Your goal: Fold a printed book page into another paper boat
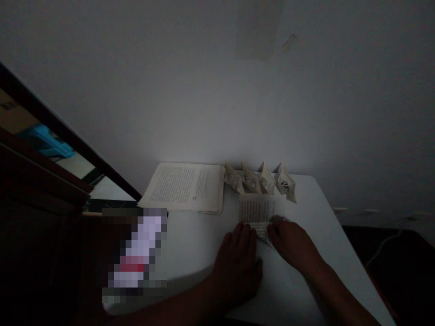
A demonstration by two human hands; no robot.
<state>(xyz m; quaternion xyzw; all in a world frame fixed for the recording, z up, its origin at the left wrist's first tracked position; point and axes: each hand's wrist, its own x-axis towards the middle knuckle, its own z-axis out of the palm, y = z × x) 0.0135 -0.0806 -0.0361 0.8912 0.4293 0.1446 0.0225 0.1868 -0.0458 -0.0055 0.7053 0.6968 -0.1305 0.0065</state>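
From where I stand, the printed sheet (258, 207) lies on the white table (200, 244) right at the fingertips, its flat part reaching away toward the wall (190, 99) and its folded end pointing back between the hands. Neither hand is nearer — both touch it. The left hand (238, 258) lies palm down, fingers stretched out onto the fold's left side; the right hand (292, 240) is curled at its right side, though I can't tell whether it pinches the paper. Four paper boats (251, 179) stand just beyond, beside a stack of pages (180, 185). Print covers everything — too small and dim to read; I spot no brand.
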